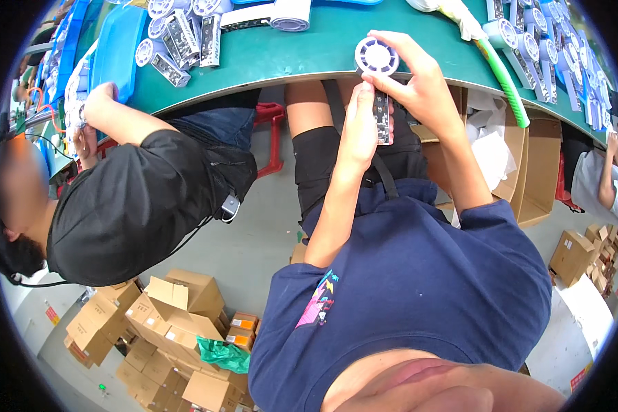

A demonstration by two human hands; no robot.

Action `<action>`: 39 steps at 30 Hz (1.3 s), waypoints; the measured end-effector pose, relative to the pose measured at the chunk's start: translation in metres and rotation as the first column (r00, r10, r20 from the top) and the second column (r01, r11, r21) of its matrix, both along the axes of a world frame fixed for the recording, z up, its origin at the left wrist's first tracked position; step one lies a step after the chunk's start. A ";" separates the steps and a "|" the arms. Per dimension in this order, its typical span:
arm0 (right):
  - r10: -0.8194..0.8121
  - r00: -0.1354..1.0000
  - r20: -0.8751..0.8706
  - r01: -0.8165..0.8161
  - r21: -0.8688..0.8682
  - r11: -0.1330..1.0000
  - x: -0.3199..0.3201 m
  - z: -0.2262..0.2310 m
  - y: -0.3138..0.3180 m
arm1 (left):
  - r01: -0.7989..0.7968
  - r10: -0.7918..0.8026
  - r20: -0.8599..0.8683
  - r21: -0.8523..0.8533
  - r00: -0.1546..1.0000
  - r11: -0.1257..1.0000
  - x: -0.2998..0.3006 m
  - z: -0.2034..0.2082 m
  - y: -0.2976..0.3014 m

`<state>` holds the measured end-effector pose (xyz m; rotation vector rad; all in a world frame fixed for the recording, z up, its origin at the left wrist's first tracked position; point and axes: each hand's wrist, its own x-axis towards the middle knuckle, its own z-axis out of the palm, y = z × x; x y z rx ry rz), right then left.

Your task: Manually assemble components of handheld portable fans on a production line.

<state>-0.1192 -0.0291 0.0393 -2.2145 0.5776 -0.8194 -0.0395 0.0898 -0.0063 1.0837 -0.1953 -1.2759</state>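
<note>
A small handheld fan (377, 58) with a pale lavender round head and a dark printed strip down its handle is in both my hands, just over the table's near edge. Around the handle, the fingers of my left hand (359, 127) are closed, the thumb pointing up toward the head. My right hand (419, 79) grips the round head, with fingers behind its far rim and the thumb at its lower edge. Parts of the handle are hidden by my left hand. Similar fans (182, 41) lie grouped on the table to the left.
More fans (542, 41) stand in rows on the green table (323, 58) at the right, beside a green-and-white tube (505, 79). A co-worker in black (130, 206) sits at my left by a blue tray (117, 55). Open cartons (535, 172) stand under the table.
</note>
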 end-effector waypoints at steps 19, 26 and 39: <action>-0.607 0.724 -0.327 0.476 -0.400 0.783 -0.035 -0.017 -0.119 | 0.071 -0.076 0.145 0.038 0.987 0.997 0.004 0.010 0.001; -0.309 0.939 -0.152 0.328 0.123 0.937 -0.050 0.032 -0.039 | 0.074 -0.111 0.237 0.160 0.965 0.984 0.006 0.017 -0.003; -0.204 0.962 -0.180 0.252 0.305 0.918 -0.074 0.035 0.021 | 0.088 -0.149 0.375 0.174 0.915 0.981 0.014 0.019 -0.006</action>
